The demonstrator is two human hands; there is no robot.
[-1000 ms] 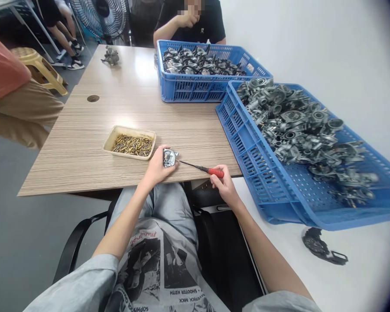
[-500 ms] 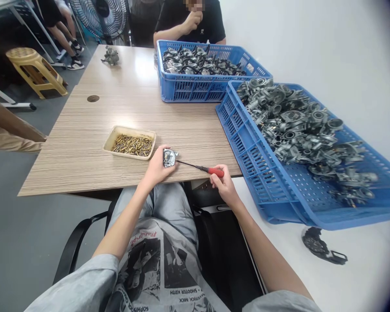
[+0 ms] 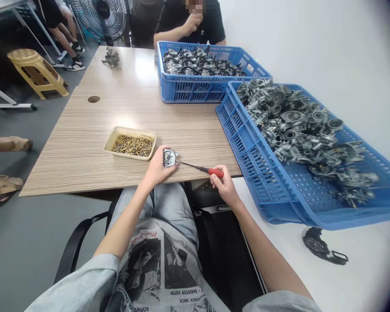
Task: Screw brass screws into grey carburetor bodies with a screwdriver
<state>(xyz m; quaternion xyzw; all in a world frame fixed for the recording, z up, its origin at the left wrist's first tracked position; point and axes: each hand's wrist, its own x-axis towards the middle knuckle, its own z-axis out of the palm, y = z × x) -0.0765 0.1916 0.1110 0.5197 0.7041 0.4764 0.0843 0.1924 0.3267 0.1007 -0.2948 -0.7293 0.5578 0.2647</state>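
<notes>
My left hand (image 3: 157,167) is closed around a small grey metal carburetor body (image 3: 170,158), held near the table's front edge with its open face towards me. In my right hand (image 3: 223,184) is a screwdriver (image 3: 215,172) with a red handle and a long dark shaft. Its shaft points left, and the tip meets or nearly meets the right side of the carburetor body; contact is too small to make out. Just left of my left hand stands a cream plastic tray (image 3: 108,145) holding many small brass parts (image 3: 133,145).
Two blue crates of metal carburetor parts, a rear crate (image 3: 188,89) and a right crate (image 3: 263,173), flank the table (image 3: 68,151). One loose carburetor (image 3: 111,56) lies at the far left. A black part (image 3: 323,247) rests on the white surface. Across sits a person (image 3: 195,26).
My hands, the carburetor body and the screwdriver look almost unmoved. At the left edge, a passer-by's legs have shifted, with feet now showing beside the table.
</notes>
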